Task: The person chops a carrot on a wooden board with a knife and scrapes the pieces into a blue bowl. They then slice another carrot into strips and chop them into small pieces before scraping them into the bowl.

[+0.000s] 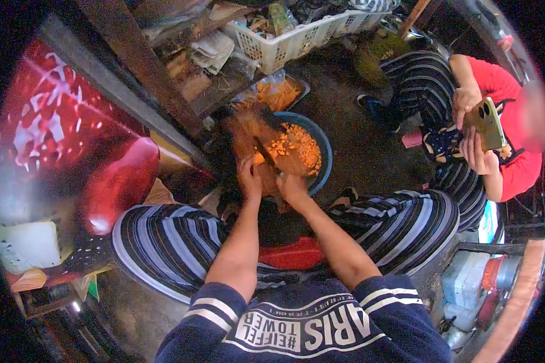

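Observation:
My left hand (pixel 249 176) is closed on an orange carrot piece (pixel 258 158), pressing it on a worn brown wooden chopping board (pixel 243 134). Beside it, my right hand (pixel 291 186) grips a knife; the dark blade (pixel 265 151) points away from me, close to the carrot, and the fingers mostly cover its handle. Diced carrot (pixel 307 150) lies over the board's right part and in a blue basin (pixel 329 151), on which the board appears to rest. Behind the board, a tray (pixel 307 91) holds orange carrot strips (pixel 275 95), partly in clear plastic.
A white plastic basket (pixel 278 51) full of odds and ends stands at the back. On the right sits a person in a red top (pixel 523 175), holding a phone (pixel 489 124). Wooden beams (pixel 142 66) and a red printed sheet (pixel 55 115) bound the left side.

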The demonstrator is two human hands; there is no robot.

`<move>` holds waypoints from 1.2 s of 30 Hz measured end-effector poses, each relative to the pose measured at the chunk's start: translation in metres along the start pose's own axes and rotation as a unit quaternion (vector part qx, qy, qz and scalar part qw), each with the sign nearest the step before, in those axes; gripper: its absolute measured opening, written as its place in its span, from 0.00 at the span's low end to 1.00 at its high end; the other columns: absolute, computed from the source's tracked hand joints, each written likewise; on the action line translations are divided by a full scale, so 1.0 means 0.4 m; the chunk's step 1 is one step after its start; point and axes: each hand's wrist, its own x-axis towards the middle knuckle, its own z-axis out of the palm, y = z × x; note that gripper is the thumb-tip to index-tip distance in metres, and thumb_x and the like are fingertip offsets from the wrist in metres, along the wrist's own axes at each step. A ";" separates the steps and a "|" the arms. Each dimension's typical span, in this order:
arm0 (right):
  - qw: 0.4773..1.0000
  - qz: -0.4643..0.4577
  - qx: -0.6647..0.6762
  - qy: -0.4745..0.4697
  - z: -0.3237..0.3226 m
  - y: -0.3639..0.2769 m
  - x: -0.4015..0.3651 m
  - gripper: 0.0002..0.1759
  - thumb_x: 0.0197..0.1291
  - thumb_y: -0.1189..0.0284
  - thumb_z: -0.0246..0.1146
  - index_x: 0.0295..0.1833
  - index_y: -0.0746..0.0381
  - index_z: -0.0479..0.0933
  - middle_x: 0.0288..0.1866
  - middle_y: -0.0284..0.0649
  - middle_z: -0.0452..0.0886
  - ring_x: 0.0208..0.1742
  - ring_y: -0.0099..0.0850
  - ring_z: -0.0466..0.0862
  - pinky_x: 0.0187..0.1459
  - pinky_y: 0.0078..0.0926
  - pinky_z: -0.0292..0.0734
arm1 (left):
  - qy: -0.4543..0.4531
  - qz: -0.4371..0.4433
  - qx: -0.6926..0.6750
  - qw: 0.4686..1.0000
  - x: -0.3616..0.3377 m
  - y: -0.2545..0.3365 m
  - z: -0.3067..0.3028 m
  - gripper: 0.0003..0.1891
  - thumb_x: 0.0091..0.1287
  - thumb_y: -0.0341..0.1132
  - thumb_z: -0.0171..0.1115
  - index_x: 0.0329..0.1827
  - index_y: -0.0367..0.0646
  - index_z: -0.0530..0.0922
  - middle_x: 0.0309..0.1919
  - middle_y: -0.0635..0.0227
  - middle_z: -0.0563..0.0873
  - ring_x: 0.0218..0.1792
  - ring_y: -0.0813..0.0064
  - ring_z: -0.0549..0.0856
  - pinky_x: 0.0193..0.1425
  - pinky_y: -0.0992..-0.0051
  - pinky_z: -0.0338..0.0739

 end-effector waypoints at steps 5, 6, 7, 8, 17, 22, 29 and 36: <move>0.999 0.023 0.039 0.002 -0.027 -0.024 -0.028 0.19 0.59 0.61 0.55 0.36 0.69 0.75 0.30 0.58 0.79 0.35 0.53 0.81 0.38 0.47 0.76 | 0.003 -0.026 -0.011 1.000 -0.018 -0.007 0.003 0.11 0.57 0.23 0.55 0.44 0.37 0.76 0.45 0.55 0.79 0.49 0.55 0.76 0.54 0.65 0.69; 0.999 0.024 0.039 0.002 -0.009 -0.025 -0.029 0.19 0.59 0.61 0.55 0.36 0.69 0.75 0.30 0.58 0.79 0.35 0.53 0.81 0.38 0.47 0.76 | 0.008 -0.022 0.009 1.000 -0.016 -0.005 0.002 0.11 0.57 0.23 0.55 0.44 0.37 0.76 0.44 0.55 0.79 0.48 0.55 0.76 0.54 0.65 0.69; 0.999 0.032 0.023 0.003 0.022 -0.018 -0.031 0.18 0.58 0.61 0.55 0.37 0.68 0.76 0.29 0.57 0.79 0.34 0.53 0.81 0.38 0.47 0.76 | 0.012 -0.019 0.030 0.999 -0.021 -0.011 0.002 0.11 0.57 0.23 0.55 0.44 0.37 0.75 0.44 0.54 0.79 0.48 0.55 0.76 0.53 0.65 0.70; 0.999 0.040 0.009 0.005 0.051 -0.011 -0.033 0.18 0.58 0.60 0.56 0.38 0.67 0.76 0.29 0.57 0.79 0.34 0.53 0.81 0.37 0.47 0.76 | 0.011 -0.020 0.031 0.999 -0.025 -0.017 0.004 0.11 0.57 0.23 0.55 0.44 0.37 0.75 0.44 0.54 0.79 0.48 0.55 0.76 0.53 0.65 0.70; 0.999 -0.021 0.025 0.013 0.030 0.019 -0.013 0.22 0.58 0.58 0.53 0.38 0.69 0.77 0.34 0.55 0.80 0.37 0.53 0.81 0.41 0.47 0.75 | -0.031 -0.002 0.019 0.999 -0.001 0.025 -0.033 0.15 0.54 0.20 0.55 0.46 0.38 0.75 0.46 0.57 0.79 0.51 0.55 0.75 0.57 0.65 0.68; 0.996 0.083 0.031 0.000 -0.009 0.055 -0.018 0.24 0.58 0.57 0.54 0.36 0.70 0.77 0.34 0.57 0.80 0.38 0.53 0.80 0.41 0.46 0.76 | -0.028 0.016 0.032 0.999 -0.008 0.017 -0.027 0.17 0.52 0.19 0.56 0.47 0.39 0.74 0.47 0.57 0.78 0.52 0.55 0.74 0.57 0.64 0.68; 0.982 0.152 0.064 0.088 -0.054 0.129 0.001 0.19 0.59 0.62 0.55 0.40 0.71 0.72 0.33 0.58 0.79 0.37 0.55 0.79 0.38 0.50 0.74 | 0.008 0.076 0.056 0.995 -0.005 0.004 -0.001 0.17 0.52 0.20 0.56 0.47 0.38 0.74 0.46 0.56 0.77 0.49 0.54 0.74 0.55 0.63 0.68; 0.992 0.113 0.036 0.047 -0.078 0.091 -0.005 0.20 0.60 0.59 0.54 0.43 0.68 0.72 0.35 0.58 0.79 0.38 0.53 0.80 0.38 0.48 0.74 | -0.106 0.062 -0.019 0.992 0.021 0.066 0.053 0.16 0.55 0.21 0.56 0.48 0.37 0.73 0.47 0.54 0.77 0.50 0.51 0.73 0.55 0.61 0.67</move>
